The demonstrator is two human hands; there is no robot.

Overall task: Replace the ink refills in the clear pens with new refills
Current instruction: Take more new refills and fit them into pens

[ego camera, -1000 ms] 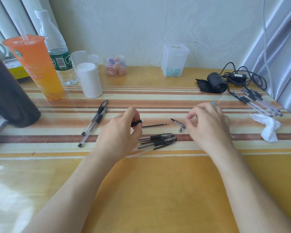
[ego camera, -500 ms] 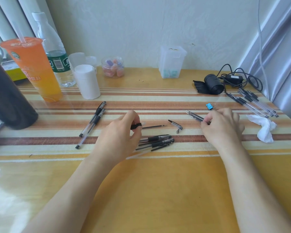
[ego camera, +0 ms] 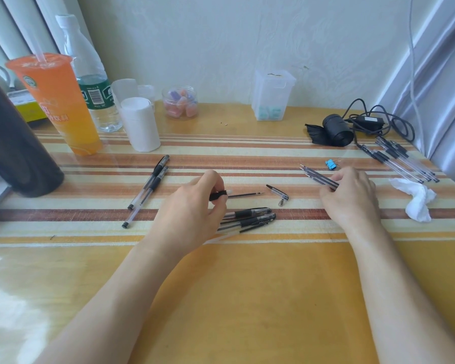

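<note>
Refills [ego camera: 317,176] at the right of the tabletop [ego camera: 247,298] are gripped as a bundle by the right hand [ego camera: 350,198]; only one should be teased out, tbh, tip leading. The pen grip [ego camera: 217,196] is pinched by the left hand [ego camera: 189,216], best held steady.

- Table [ego camera: 247,298]: yellow-orange, crossed by a band of cream, rust and brown stripes.
- Cup [ego camera: 55,101]: orange, paling to yellow low down; round green-and-white mark.
- Bottle [ego camera: 91,82]: clear; green label with a white barcode patch.
- Loose pens [ego camera: 153,179]: clear barrels, black grips and caps.
- Open pen [ego camera: 218,196]: black grip.
- Refill bundle [ego camera: 317,175]: dark.
- Binder clip [ego camera: 331,164]: blue.
- Tissue [ego camera: 418,200]: white.
- Bag roll [ego camera: 336,130]: black.
- Jar [ego camera: 180,102]: clear, pink and purple pieces inside.
</note>
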